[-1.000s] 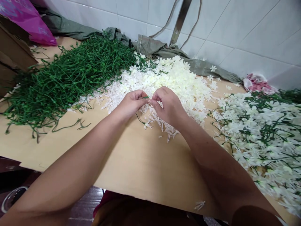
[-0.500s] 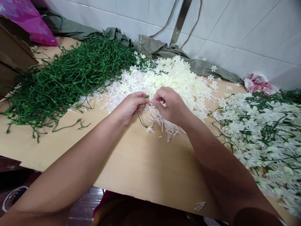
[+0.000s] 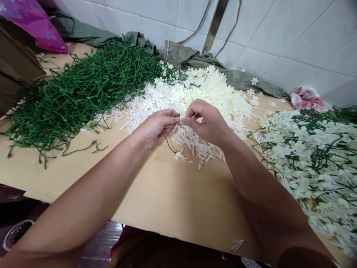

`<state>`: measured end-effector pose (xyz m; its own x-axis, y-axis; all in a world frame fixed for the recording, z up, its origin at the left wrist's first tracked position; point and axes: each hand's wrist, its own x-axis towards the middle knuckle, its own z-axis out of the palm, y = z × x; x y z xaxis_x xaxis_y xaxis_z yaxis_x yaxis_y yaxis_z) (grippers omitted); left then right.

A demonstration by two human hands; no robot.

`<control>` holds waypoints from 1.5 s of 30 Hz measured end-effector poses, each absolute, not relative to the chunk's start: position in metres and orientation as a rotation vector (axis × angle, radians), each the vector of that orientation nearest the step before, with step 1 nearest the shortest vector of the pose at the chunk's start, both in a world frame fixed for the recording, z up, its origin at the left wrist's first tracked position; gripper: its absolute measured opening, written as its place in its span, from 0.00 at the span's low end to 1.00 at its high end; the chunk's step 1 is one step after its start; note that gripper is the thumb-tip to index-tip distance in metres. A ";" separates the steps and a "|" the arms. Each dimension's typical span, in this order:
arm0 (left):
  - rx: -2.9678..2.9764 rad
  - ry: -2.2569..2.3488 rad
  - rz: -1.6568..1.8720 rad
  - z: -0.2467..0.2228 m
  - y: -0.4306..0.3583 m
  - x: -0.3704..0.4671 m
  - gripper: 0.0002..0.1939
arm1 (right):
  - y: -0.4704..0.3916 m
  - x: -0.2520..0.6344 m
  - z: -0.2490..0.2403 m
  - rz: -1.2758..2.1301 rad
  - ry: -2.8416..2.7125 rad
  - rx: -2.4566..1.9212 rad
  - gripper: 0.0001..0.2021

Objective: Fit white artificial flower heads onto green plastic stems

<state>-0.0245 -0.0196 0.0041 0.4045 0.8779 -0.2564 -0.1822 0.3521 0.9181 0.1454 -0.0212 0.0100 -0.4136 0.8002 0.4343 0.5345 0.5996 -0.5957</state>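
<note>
My left hand (image 3: 164, 124) is closed in a pinch on a green artificial flower stem (image 3: 177, 115), whose tip pokes out past the thumb. Below that hand a thin green branch of it hangs down, ending in a white flower (image 3: 179, 155). Close beside the stem tip, my right hand (image 3: 203, 121) has its thumb and forefinger pinched together; what lies between them is too small to make out. Under and behind both hands spreads a heap of white stamen pieces (image 3: 192, 139), with a pile of cream-white petals (image 3: 214, 89) behind it.
A large pile of green stems (image 3: 92, 89) lies to the left. Assembled white flowers (image 3: 315, 160) are heaped at the right. Grey-green cloth (image 3: 245, 81) runs along the tiled wall (image 3: 279, 33). A pink bag (image 3: 41, 28) and a cardboard box (image 3: 19, 56) stand at the far left.
Both hands have shifted very slightly to the right. My right hand has tilted up a little, its fingertips a bit farther from the stem tip.
</note>
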 end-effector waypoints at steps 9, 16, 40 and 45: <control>1.025 0.853 0.738 -0.001 -0.018 -0.028 0.09 | -0.023 0.143 0.003 0.799 -2.068 -1.132 0.09; 1.042 0.856 0.738 0.002 -0.018 -0.028 0.07 | -0.016 0.148 -0.005 1.212 -1.845 -1.122 0.20; 1.117 0.834 0.756 -0.003 -0.015 -0.031 0.07 | -0.016 0.149 -0.004 1.426 -1.851 -0.972 0.21; 1.081 0.787 0.750 -0.008 -0.013 -0.032 0.03 | -0.014 0.152 -0.006 1.461 -1.822 -0.936 0.21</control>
<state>-0.0323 -0.0129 -0.0077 0.5159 0.8373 -0.1811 -0.1404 0.2912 0.9463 0.1515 -0.0142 -0.0057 -0.5596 0.8281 0.0329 0.1479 0.1389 -0.9792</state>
